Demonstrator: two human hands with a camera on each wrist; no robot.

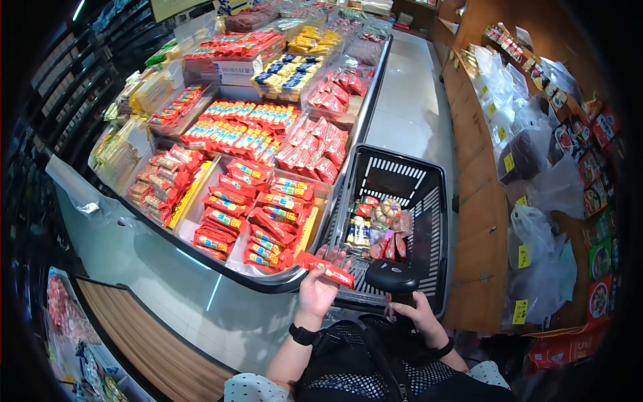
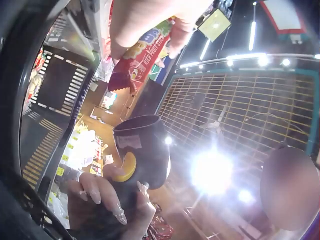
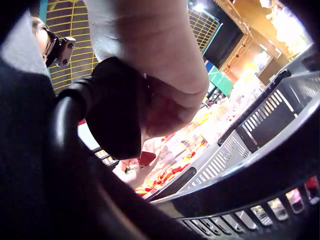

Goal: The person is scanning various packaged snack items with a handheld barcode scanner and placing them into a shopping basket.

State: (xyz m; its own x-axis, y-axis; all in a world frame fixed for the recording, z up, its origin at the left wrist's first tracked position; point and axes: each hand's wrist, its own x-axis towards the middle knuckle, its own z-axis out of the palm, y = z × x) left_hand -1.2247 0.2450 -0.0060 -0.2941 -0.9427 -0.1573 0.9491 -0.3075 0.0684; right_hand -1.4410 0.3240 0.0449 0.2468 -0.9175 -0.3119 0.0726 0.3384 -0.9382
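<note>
My left hand (image 1: 317, 292) pinches a red snack packet (image 1: 335, 273) between thumb and fingers, at the near corner of the display bins. The words "rice fruit stick" show on the packet (image 2: 145, 60) in the left wrist view. Curled round a black handle (image 1: 392, 275) is my right hand (image 1: 418, 312), at the near end of the black shopping basket (image 1: 439, 221). In the left wrist view the handle carries a yellow piece (image 2: 128, 167). Several packed snacks (image 1: 387, 218) lie inside the basket. Similar red packets (image 1: 274, 224) fill the nearest bin, just left of my left hand.
The display stand (image 1: 268, 285) stretches away on the left, full of bagged snacks. Along the right runs a wooden shelf (image 1: 472, 221) with plastic bags and yellow price tags. A pale tiled aisle (image 1: 408, 100) lies beyond the basket. A wood-topped counter (image 1: 134, 321) stands at lower left.
</note>
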